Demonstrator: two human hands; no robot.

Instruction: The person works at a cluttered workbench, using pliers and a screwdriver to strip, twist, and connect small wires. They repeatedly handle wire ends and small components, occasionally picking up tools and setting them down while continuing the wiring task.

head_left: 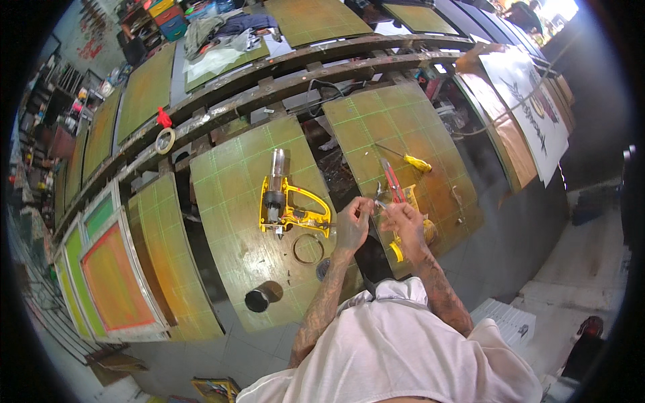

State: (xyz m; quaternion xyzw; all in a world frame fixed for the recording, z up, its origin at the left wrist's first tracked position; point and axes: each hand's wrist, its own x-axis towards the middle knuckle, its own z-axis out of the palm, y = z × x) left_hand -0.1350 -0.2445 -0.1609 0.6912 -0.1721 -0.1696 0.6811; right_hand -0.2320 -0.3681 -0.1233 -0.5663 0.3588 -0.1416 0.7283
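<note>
My left hand [353, 225] and my right hand [406, 228] pinch a small metal piece [379, 205] between them, above the right green gridded board. Just beyond are red-handled pliers [394, 183] and a yellow screwdriver [417, 162]. Yellow tool parts [396, 251] lie partly hidden under my right hand. On the middle board, a yellow-and-black tool [299, 213] with a clear cylinder [278, 161] lies left of my left hand, with a thin ring [295, 249] and a black cup [257, 301] nearer me.
Dark rails [252, 101] run behind the boards, with a tape roll [158, 142] on them. Framed screens [111, 282] stand at left. Papers [527, 114] and a hanging cable are at right. Farther boards [312, 20], cloths, shelves and partly visible people are at the back.
</note>
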